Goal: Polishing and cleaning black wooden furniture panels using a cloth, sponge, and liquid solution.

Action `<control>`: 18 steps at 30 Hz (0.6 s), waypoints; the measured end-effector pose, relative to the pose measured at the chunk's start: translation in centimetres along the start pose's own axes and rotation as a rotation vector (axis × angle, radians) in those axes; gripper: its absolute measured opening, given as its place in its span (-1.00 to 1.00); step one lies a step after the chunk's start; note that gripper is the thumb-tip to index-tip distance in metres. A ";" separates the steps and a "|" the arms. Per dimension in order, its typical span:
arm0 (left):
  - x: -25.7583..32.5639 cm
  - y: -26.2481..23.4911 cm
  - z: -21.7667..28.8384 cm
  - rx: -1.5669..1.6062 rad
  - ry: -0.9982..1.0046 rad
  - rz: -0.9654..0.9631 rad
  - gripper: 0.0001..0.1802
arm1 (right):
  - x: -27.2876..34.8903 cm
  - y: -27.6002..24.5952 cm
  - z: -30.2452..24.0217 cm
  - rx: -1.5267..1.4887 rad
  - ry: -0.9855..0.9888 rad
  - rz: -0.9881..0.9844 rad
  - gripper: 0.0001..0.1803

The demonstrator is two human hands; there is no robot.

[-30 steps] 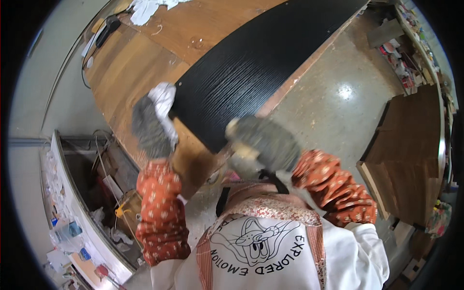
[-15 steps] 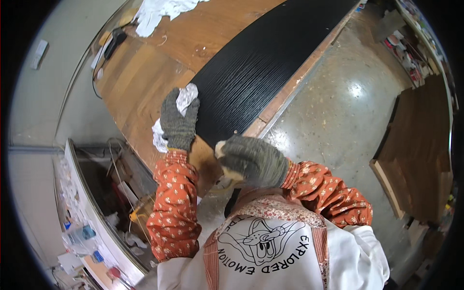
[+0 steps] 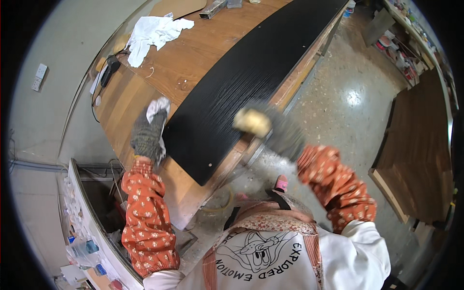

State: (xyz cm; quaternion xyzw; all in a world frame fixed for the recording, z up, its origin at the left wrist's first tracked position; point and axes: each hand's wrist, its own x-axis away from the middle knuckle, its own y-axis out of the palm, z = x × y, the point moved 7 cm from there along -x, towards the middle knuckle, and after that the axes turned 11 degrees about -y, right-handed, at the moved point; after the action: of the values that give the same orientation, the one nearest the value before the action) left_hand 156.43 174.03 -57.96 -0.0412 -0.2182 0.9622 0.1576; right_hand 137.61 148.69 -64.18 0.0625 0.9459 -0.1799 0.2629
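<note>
A long black panel [image 3: 227, 96] with a rippled grain and a curved left edge lies along the right side of the wooden table [image 3: 186, 65]. My left hand [image 3: 147, 133], in a grey knit glove, is closed on a crumpled white rag [image 3: 158, 107] beside the panel's left edge. My gloved right hand [image 3: 282, 131] is smeared by motion over the panel's right edge. In its grip is a pale yellow block [image 3: 253, 123] that looks like a sponge. A small light spot [image 3: 210, 165] shows near the panel's close end.
Another white cloth [image 3: 157, 33] lies on the table's far left, near a black corded tool [image 3: 111, 70]. Brown boards [image 3: 413, 150] lean at the right beyond the concrete floor [image 3: 348, 121]. An open-topped cabinet [image 3: 79, 193] stands at lower left.
In the picture, my left hand with the rag has shifted left. My right hand has swung up and right with the yellow block. More of the panel's close end shows.
</note>
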 end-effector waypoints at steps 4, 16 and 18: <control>-1.2 6.9 2.0 -0.342 0.154 0.134 -0.52 | 0.3 2.5 -5.1 0.203 -0.347 -0.118 -0.41; -1.9 11.5 1.6 -0.855 0.339 0.207 -0.43 | 1.5 2.0 0.0 0.070 -0.286 0.048 -0.72; -1.4 10.1 1.2 -0.825 0.301 0.206 -0.42 | 1.1 5.3 -6.8 0.066 -0.346 -0.203 -0.60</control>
State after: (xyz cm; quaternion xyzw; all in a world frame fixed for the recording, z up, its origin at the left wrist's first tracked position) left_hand 154.72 164.47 -61.20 -0.2616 -0.5530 0.7887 0.0616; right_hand 134.58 156.19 -60.95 -0.0567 0.8815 -0.2446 0.3999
